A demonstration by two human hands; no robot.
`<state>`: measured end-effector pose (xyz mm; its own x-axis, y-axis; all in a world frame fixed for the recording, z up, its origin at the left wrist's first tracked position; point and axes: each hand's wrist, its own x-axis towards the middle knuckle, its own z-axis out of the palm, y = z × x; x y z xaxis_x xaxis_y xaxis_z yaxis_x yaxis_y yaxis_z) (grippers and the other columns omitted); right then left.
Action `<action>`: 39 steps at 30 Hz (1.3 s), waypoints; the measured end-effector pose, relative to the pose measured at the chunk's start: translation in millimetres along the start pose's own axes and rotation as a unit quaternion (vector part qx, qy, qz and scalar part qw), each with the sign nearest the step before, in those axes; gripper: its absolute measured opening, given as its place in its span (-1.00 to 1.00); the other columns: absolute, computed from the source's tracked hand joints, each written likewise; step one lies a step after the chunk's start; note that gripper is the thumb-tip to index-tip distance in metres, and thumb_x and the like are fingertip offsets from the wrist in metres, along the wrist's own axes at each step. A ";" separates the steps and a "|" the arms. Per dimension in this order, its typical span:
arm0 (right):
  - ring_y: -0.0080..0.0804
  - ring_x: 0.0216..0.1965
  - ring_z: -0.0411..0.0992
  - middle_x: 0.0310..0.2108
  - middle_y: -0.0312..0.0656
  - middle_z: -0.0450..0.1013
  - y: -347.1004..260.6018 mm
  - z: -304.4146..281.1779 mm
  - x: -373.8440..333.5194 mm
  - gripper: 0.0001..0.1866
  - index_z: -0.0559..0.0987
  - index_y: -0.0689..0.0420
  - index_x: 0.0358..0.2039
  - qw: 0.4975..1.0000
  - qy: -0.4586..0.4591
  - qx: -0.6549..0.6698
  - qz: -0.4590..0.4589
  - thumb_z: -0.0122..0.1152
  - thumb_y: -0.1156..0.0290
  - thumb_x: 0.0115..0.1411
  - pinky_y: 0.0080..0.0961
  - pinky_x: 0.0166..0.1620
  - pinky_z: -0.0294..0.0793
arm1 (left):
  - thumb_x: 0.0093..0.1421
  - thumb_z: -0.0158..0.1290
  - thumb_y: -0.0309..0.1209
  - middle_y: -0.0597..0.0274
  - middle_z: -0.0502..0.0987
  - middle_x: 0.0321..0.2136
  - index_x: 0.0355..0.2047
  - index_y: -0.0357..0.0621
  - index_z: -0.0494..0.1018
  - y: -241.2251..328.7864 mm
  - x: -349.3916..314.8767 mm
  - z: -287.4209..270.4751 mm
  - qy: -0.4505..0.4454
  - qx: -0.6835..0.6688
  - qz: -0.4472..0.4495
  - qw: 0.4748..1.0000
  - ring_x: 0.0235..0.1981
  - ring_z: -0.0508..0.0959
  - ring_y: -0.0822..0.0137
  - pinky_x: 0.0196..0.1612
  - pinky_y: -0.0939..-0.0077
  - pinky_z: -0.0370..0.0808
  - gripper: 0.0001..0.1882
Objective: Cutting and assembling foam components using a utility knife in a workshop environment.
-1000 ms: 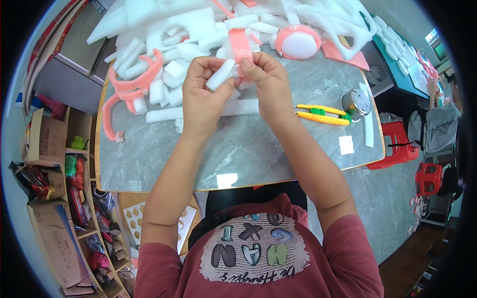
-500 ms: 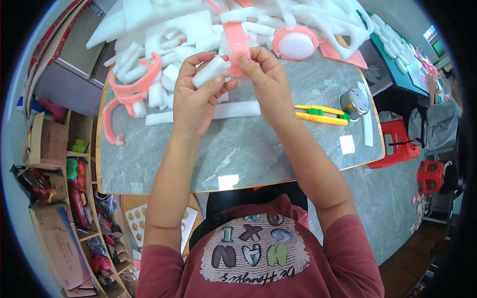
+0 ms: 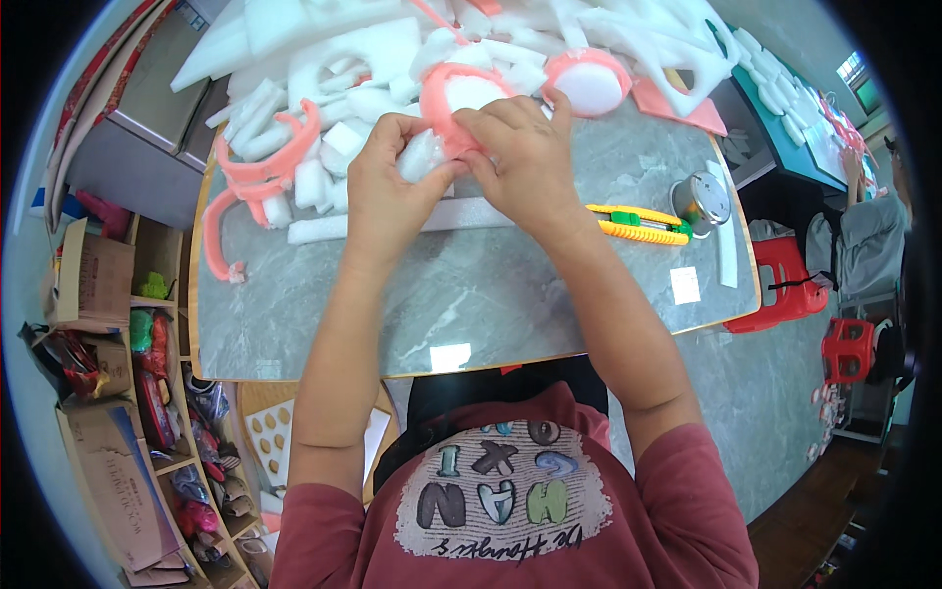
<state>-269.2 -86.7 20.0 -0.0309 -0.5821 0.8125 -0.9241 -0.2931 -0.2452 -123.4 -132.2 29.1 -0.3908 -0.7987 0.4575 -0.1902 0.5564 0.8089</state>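
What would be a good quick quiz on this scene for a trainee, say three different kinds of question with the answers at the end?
1. Multiple choice: what does the left hand hold?
A) a sheet of paper
B) a white foam piece
C) a pair of scissors

2. True or false: the silver canister sits on the grey marbled table, to the right of both hands.

3. Fill in the blank: the right hand holds a curved foam strip coloured ____.

Key: 1. B; 2. True; 3. Pink
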 end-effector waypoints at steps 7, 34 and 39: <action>-0.40 -0.28 0.35 -0.45 -0.37 0.37 5.1 -5.0 -0.4 -0.80 0.58 0.02 -0.38 0.996 -0.075 -0.003 -0.054 0.24 0.46 -0.11 -0.05 0.10 0.04 | -0.13 0.17 -0.52 0.13 0.51 -0.41 -0.36 -0.32 0.40 2.5 4.6 -13.5 -0.096 0.036 0.000 0.995 -0.34 0.48 0.38 -0.21 0.53 0.41 -0.71; -0.29 -0.12 0.32 -0.24 -0.27 0.42 33.8 -32.8 12.5 -0.75 0.48 0.12 -0.33 0.977 -0.093 0.189 -0.020 0.15 0.58 -0.11 -0.34 0.03 0.14 | -0.03 0.26 -0.21 0.13 0.38 -0.11 -0.03 -0.25 0.32 -21.8 19.7 -24.7 0.084 0.067 0.046 0.993 -0.13 0.39 0.35 -0.19 0.48 0.41 -0.39; -0.27 -0.10 0.32 -0.25 -0.27 0.42 31.8 -34.2 12.4 -0.64 0.48 0.10 -0.26 0.963 -0.136 0.234 -0.006 0.13 0.63 -0.17 -0.28 0.05 0.15 | 0.02 0.22 -0.42 0.32 0.50 -0.43 -0.21 -0.31 0.38 -13.3 15.7 -17.2 0.037 -0.147 -0.007 0.988 -0.41 0.48 0.51 -0.36 0.63 0.45 -0.64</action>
<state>-311.9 -77.2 40.4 0.1380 -0.7345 0.6645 -0.6489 -0.5739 -0.4996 -111.6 -156.0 31.9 -0.3212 -0.8260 0.4632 0.0800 0.4637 0.8824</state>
